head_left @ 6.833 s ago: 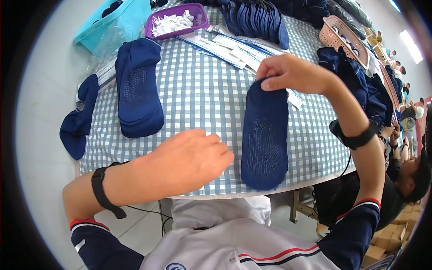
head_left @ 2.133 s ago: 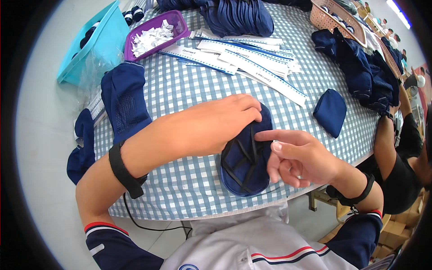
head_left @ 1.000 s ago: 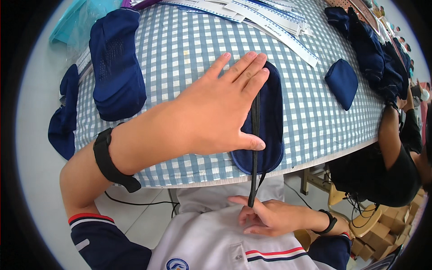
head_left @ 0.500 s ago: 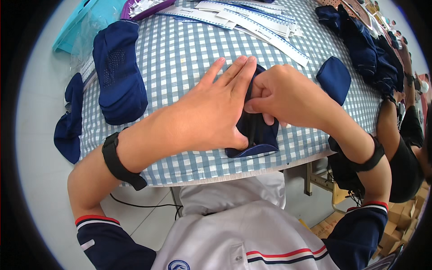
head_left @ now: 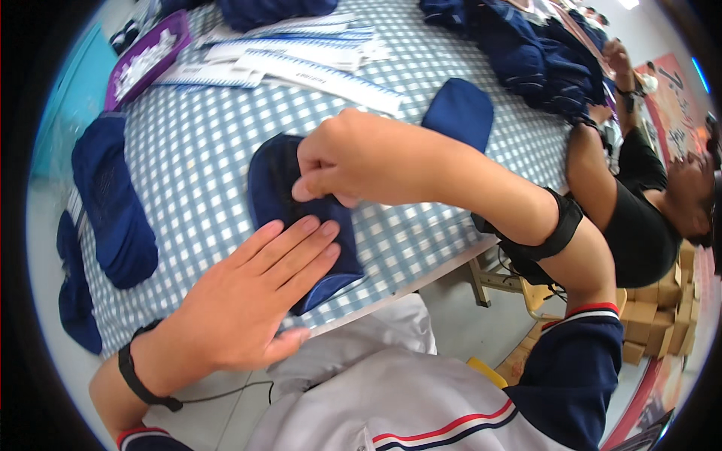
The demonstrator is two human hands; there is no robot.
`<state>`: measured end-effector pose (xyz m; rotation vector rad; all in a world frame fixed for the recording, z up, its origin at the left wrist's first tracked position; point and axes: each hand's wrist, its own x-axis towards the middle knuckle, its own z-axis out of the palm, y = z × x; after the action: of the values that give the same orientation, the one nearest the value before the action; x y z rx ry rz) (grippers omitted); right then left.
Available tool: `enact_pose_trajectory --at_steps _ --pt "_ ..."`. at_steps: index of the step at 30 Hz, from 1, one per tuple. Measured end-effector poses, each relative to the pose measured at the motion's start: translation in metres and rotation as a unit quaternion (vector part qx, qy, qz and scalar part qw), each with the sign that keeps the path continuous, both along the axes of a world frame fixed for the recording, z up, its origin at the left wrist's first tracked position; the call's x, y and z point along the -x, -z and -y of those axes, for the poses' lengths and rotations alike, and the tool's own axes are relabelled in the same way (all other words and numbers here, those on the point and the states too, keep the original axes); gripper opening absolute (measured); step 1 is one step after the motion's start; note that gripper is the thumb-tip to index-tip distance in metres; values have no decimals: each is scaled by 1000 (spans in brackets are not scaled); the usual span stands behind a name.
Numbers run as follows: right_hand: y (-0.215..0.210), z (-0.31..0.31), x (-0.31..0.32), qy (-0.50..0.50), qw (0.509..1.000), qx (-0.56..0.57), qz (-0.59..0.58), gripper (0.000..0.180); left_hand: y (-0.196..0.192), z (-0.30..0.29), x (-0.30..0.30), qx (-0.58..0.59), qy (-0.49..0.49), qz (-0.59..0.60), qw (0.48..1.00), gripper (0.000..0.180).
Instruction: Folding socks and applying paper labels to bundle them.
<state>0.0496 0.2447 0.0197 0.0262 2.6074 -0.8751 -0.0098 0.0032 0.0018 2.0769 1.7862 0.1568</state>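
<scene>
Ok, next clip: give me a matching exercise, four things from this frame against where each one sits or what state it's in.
Things:
1. left hand
2. right hand
3. purple tray
4. folded sock

Places or states:
A. pinching the upper part of the middle sock
B. lying alone beyond the right forearm
C. flat, palm down, on the near end of the middle sock
D. far left of the table, holding white bits

Pairs: 1-C, 2-A, 3-D, 4-B
</scene>
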Motion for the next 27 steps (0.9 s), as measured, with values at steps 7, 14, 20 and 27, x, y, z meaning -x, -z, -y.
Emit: enact_pose_trajectory --at_steps 7,14,20,27 --pt "10 -165 -52 193 941 -205 -190 39 0 -12 12 6 23 -16 1000 94" --pt "15 -169 -48 206 956 -199 -61 72 4 -9 16 -14 27 -12 999 96" --pt "6 -177 -49 198 939 -278 -33 77 5 -14 18 -30 28 -11 999 94" --pt "-12 -152 -57 261 951 -163 -40 66 5 -8 23 -2 29 22 999 95"
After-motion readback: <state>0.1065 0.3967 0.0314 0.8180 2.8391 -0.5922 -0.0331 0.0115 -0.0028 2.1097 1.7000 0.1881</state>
